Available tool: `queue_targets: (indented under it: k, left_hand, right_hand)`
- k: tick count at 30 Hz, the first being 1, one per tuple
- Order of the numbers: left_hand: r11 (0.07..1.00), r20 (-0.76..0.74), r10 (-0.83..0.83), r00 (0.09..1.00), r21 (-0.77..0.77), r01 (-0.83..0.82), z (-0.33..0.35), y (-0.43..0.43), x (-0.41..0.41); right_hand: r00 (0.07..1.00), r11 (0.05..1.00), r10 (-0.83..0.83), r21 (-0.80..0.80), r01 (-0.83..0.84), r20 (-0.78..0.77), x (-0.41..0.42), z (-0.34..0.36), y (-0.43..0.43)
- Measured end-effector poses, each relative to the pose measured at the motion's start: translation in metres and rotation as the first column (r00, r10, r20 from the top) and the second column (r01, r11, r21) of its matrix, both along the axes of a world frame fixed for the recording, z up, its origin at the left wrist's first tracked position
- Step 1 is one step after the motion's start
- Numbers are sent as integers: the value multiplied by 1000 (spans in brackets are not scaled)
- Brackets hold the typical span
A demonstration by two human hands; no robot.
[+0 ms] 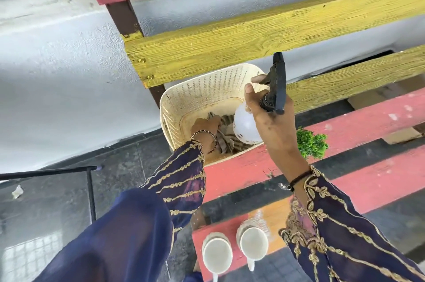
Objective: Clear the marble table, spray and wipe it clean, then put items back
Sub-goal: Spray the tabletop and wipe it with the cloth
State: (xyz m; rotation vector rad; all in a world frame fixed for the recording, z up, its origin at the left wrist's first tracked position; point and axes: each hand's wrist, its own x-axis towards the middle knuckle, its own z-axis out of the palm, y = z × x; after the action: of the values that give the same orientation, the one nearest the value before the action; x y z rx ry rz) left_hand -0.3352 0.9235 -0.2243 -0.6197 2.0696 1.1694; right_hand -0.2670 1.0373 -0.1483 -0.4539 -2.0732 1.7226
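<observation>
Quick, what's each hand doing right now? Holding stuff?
Left hand: down in the basket, on the striped cloth; whether it grips it cannot be told.
Right hand: closed around the spray bottle.

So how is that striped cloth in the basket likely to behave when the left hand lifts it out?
Probably floppy: the striped cloth lies crumpled in folds on the bottom of the basket. Likely light, since the left hand reaches for it alone while the right hand holds the spray bottle. It may drape and brush the rim coming out.
</observation>
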Motion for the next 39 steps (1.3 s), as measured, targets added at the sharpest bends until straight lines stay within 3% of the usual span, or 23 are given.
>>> queue_targets:
  k: [3, 6, 9, 12, 13, 16, 19, 22, 25, 34, 39]
  left_hand:
    - [961, -2, 141, 990, 239, -137, 23, -17, 5]
    - [853, 44, 279, 959, 448, -269, 43, -37, 11]
    - [695, 158, 414, 897, 581, -423, 72, -64, 15]
    - [609, 179, 434, 883, 665, -434, 108, -100, 18]
    - [615, 153, 418, 896, 678, -403, 125, -114, 21]
    - [747, -7, 343, 939, 608, -268, 172, -150, 34]
    - [758, -150, 328, 932, 631, -165, 211, -198, 52]
    - [792, -380, 271, 885, 610, 19, 254, -261, 79]
    - [831, -506, 286, 814, 554, 53, 288, -331, 114]
    - [803, -483, 421, 767, 593, -67, 332, -563, 219]
    - [784, -456, 543, 705, 577, -230, 344, -667, 266]
  right_hand:
    - [1000, 1000, -6, 11, 6, 17, -2, 17, -2]
    - [999, 999, 24, 30, -23, -35, -2, 39, -9]
    - [998, 994, 43, 98, -38, -47, 2, 63, -23]
    - [997, 990, 62, 131, -55, -49, 8, 93, -51]
    - [995, 987, 77, 145, -69, -56, 10, 104, -63]
    - [989, 988, 113, 116, -102, -91, 22, 133, -102]
    - [983, 986, 144, 95, -134, -111, 39, 161, -148]
    - [974, 983, 182, 42, -178, -134, 58, 187, -203]
    - [962, 973, 227, 4, -229, -149, 81, 211, -264]
    - [896, 900, 427, -42, -434, -119, 145, 256, -466]
    - [848, 844, 528, -85, -529, -34, 166, 267, -564]
